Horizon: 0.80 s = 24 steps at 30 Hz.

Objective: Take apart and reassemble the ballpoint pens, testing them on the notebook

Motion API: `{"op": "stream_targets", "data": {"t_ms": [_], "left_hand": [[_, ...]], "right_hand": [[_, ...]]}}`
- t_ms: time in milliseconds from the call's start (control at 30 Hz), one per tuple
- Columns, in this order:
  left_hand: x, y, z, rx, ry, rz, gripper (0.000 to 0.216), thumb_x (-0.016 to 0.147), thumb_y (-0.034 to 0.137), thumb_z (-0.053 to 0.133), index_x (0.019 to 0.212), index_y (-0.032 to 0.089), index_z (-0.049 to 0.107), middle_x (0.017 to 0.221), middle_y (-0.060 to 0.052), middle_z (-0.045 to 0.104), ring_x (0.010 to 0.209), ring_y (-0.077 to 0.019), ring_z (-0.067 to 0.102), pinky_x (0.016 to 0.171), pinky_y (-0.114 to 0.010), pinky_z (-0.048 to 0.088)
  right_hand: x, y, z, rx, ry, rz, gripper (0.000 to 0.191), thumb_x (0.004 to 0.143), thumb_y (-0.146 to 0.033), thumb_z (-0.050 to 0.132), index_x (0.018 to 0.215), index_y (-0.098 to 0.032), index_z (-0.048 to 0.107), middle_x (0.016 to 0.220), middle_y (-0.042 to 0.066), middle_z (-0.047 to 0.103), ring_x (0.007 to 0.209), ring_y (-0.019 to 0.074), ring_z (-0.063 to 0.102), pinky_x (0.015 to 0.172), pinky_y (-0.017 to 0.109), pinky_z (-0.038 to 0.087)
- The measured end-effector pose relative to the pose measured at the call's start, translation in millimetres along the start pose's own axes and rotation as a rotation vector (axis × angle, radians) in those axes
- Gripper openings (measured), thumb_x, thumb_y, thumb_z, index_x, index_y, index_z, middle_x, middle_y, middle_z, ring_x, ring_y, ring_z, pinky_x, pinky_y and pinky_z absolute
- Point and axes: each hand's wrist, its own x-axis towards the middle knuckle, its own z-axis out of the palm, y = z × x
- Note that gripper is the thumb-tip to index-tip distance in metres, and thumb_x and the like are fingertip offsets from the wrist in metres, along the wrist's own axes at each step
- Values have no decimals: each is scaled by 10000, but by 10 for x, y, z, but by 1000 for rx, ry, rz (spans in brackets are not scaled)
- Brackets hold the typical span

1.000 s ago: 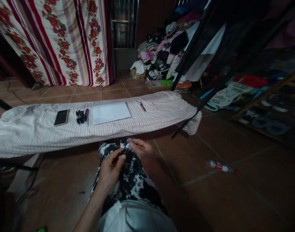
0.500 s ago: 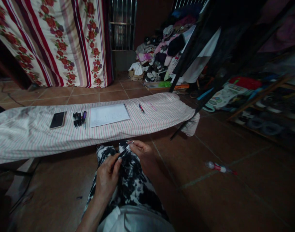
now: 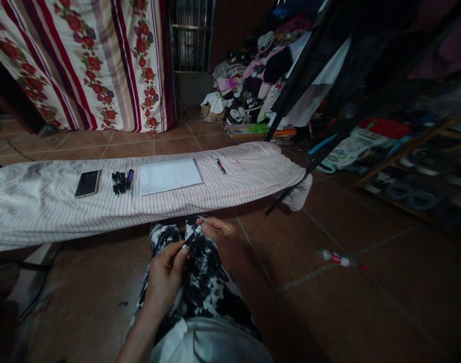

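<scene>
So: left hand (image 3: pixel 166 275) pinching slim pen (image 3: pixel 190 238), right hand (image 3: pixel 219 237) closed on its far end, above lap. One pen in grip; ahead of grip, on ironing board (image 3: pixel 34 222): notebook (image 3: pixel 170 176), more pens (image 3: pixel 119 182), phone (image 3: pixel 87 183).

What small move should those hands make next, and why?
I'd guess: bring the slim dark pen to the spiral notebook, since the left hand and right hand hold it over the lap, and the notebook lies ahead on the ironing board.
</scene>
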Motion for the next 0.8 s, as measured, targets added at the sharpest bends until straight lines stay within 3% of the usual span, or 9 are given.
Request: {"op": "stream_targets", "data": {"t_ms": [133,300,400,633,800], "left_hand": [[-12,-28,-9,194,93,226,251,850,295,514,968,178,702,903,-76,714,847,-209,659,746,-290,497],[-18,-52,1,353,198,401,259,862,250,503,1028,168,684,895,-88,715,833,-206,664,771,-304,504],[-16,-53,3,340,218,408,258,858,261,511,1028,173,685,893,-91,715,826,-207,667,750,-300,512],[-23,-52,5,167,139,231,243,857,296,525,997,203,701,954,-65,716,899,-209,667,779,-299,518],[-44,-51,-1,248,196,348,240,853,255,529,1017,205,698,957,-68,718,907,-212,664,818,-306,504]], "right_hand": [[-27,4,38,90,18,40,256,691,-394,663,822,-180,718,667,-5,623,586,109,507,564,231,387],[-60,27,88,120,51,63,264,699,-412,663,827,-186,711,649,-18,590,584,106,488,545,224,372],[-60,44,76,88,44,54,299,717,-432,648,875,-188,716,676,-7,609,603,116,510,556,228,384],[-56,10,1,33,-14,7,295,753,-418,624,926,-202,728,739,0,668,666,134,571,639,248,425],[-57,-8,30,-1,41,-29,218,734,-375,639,833,-206,734,816,14,694,777,165,603,726,266,440]]}}
